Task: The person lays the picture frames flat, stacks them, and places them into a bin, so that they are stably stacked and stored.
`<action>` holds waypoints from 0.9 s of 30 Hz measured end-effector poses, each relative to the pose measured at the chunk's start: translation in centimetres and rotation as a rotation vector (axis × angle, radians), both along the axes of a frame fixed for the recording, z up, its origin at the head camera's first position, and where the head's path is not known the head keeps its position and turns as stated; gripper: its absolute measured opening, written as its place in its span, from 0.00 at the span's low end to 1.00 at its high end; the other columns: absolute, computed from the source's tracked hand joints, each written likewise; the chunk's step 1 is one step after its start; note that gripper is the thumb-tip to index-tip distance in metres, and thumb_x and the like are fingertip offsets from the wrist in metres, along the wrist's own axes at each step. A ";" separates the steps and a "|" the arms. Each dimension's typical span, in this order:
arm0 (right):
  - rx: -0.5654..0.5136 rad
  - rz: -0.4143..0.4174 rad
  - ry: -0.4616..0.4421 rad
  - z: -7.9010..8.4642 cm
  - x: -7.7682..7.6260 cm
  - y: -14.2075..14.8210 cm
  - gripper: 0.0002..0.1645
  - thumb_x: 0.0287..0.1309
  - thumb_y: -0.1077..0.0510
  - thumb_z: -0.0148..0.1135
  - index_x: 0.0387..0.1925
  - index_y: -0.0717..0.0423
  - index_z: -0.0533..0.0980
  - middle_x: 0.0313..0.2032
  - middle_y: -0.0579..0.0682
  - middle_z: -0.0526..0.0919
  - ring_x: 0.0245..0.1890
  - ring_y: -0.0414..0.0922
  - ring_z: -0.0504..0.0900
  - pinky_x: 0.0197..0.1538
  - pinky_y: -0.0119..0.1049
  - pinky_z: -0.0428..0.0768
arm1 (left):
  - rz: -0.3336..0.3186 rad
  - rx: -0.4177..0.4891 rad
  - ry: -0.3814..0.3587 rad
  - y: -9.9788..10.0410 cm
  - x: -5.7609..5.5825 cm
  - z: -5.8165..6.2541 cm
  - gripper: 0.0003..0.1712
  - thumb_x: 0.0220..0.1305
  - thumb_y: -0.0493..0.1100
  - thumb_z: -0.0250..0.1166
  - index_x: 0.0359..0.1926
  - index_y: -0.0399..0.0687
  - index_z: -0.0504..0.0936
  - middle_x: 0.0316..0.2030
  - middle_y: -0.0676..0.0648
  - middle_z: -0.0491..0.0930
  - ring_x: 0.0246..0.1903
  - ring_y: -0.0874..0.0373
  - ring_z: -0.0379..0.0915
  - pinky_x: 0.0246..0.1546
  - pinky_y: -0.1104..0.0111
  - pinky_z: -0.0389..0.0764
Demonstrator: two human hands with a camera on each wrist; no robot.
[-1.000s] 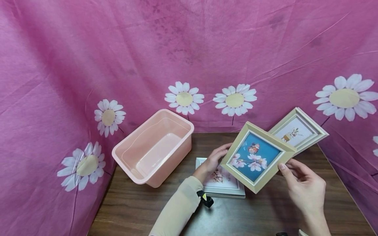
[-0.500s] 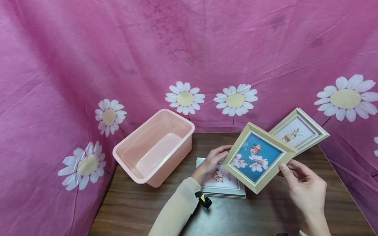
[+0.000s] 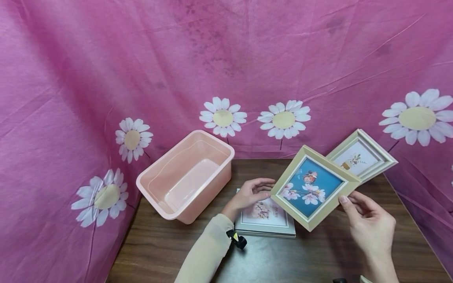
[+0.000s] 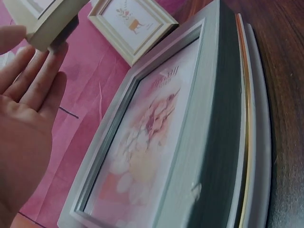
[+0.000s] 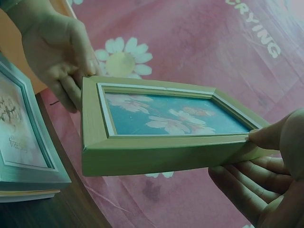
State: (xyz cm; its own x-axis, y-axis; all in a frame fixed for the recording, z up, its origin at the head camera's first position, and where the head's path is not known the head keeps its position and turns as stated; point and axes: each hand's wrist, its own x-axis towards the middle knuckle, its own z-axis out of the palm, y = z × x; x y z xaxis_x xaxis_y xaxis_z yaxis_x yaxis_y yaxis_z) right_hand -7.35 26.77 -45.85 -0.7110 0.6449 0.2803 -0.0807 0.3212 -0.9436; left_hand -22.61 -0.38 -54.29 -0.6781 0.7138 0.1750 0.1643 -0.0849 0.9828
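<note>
"Between the person's left hand (image 3: 247, 194) and right hand (image 3: 373, 220), what do you see?"

"A pale picture frame (image 3: 313, 186), tilted and raised above the wooden table (image 3: 269, 263). Its picture shows blossoms on blue."

"How is it gripped?"

"The right hand pinches its right edge, thumb on the face, fingers beneath. The left hand has its fingers loosely extended at the opposite corner, the thumb apart from them."

"And close by?"

"A cream frame (image 3: 383, 159) with a potted-plant picture sits behind it, partly covered in the head view. Below the left hand, a stack of frames (image 3: 265, 231) lies on the table, a pink flower print uppermost."

"Further out?"

"A pink tub (image 3: 209, 192) stands left of the stack, apart from it. Behind hangs magenta cloth (image 3: 184, 78) printed with white daisies."
</note>
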 end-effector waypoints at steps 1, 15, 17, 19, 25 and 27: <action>-0.007 -0.001 0.000 0.0 0.0 0.0 0.16 0.60 0.73 0.73 0.40 0.48 0.89 0.24 0.25 0.86 0.22 0.22 0.83 0.31 0.14 0.78 | -0.002 0.000 -0.001 -0.1 0.0 -0.1 0.28 0.73 0.27 0.61 0.71 0.23 0.72 0.66 0.21 0.77 0.66 0.34 0.79 0.64 0.72 0.82; -0.300 0.083 0.090 -0.6 -0.2 0.0 0.17 0.59 0.78 0.70 0.41 0.57 0.89 0.29 0.39 0.92 0.26 0.30 0.90 0.35 0.18 0.85 | 0.111 0.036 0.004 -0.8 0.7 -0.7 0.19 0.69 0.24 0.66 0.59 0.18 0.80 0.57 0.19 0.81 0.48 0.75 0.83 0.54 0.76 0.85; -0.367 0.105 0.129 -0.7 -0.3 -0.2 0.18 0.58 0.80 0.69 0.42 0.59 0.89 0.30 0.42 0.93 0.29 0.31 0.91 0.37 0.19 0.86 | 0.137 0.046 0.022 -1.0 0.8 -0.8 0.18 0.69 0.24 0.67 0.58 0.18 0.81 0.56 0.19 0.82 0.46 0.74 0.84 0.52 0.77 0.86; -0.418 0.124 0.165 -0.8 -0.4 -0.3 0.19 0.57 0.82 0.67 0.44 0.62 0.88 0.32 0.44 0.93 0.31 0.33 0.91 0.40 0.21 0.87 | 0.169 0.061 0.039 -1.1 0.9 -0.9 0.17 0.69 0.24 0.67 0.56 0.18 0.82 0.54 0.19 0.83 0.45 0.74 0.84 0.50 0.77 0.86; -0.465 0.167 0.266 -0.9 -0.4 -0.6 0.19 0.60 0.84 0.63 0.50 0.73 0.85 0.34 0.49 0.94 0.32 0.37 0.93 0.40 0.26 0.89 | 0.258 0.117 0.023 -1.7 1.2 -1.1 0.15 0.70 0.23 0.65 0.55 0.17 0.82 0.53 0.18 0.83 0.43 0.73 0.84 0.44 0.79 0.85; -0.479 0.186 0.311 -0.9 -0.4 -0.7 0.18 0.61 0.84 0.61 0.51 0.77 0.84 0.34 0.51 0.94 0.30 0.39 0.93 0.40 0.27 0.90 | 0.270 0.135 0.014 -1.9 1.3 -1.2 0.15 0.70 0.23 0.65 0.55 0.16 0.82 0.53 0.18 0.82 0.44 0.73 0.85 0.44 0.79 0.85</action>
